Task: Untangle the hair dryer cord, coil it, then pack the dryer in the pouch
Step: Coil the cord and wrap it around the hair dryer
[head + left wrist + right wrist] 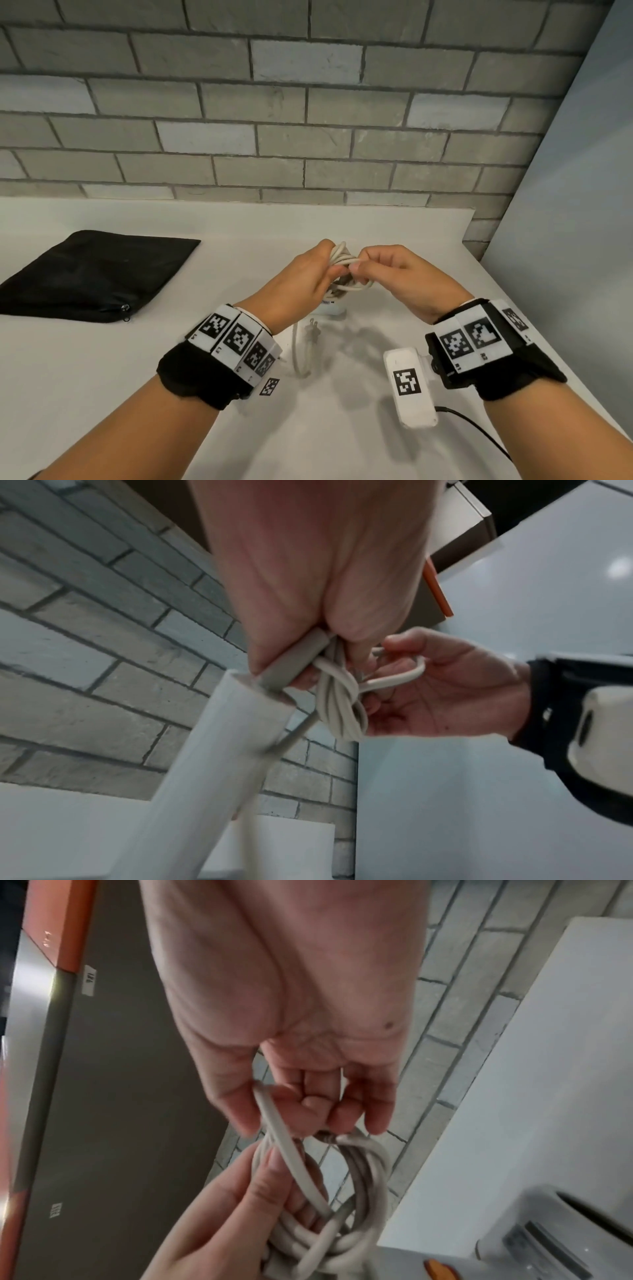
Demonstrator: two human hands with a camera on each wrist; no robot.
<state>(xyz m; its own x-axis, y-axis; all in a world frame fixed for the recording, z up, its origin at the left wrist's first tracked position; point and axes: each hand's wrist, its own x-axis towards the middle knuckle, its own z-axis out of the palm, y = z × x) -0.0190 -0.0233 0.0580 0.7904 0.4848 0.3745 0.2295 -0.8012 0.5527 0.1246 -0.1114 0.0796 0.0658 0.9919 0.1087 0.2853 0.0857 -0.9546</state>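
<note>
Above the white table, both hands hold a tangled bundle of beige cord [342,263]. My left hand [327,272] grips the bundle together with the grey strain relief [287,666] at the end of the dryer's white handle [212,764]. My right hand [359,269] pinches one strand of cord [284,1139] that comes out of the bundle [359,1191]. The white hair dryer [331,308] hangs mostly hidden under my left hand. The plug [314,326] and a loose loop of cord [301,363] lie on the table below. A flat black zip pouch [92,274] lies at the left.
The table [137,394] ends at a grey brick wall [308,137] behind. A pale panel [565,205] stands beyond the table's slanting right edge. A thin black cable [479,428] runs from my right wrist unit.
</note>
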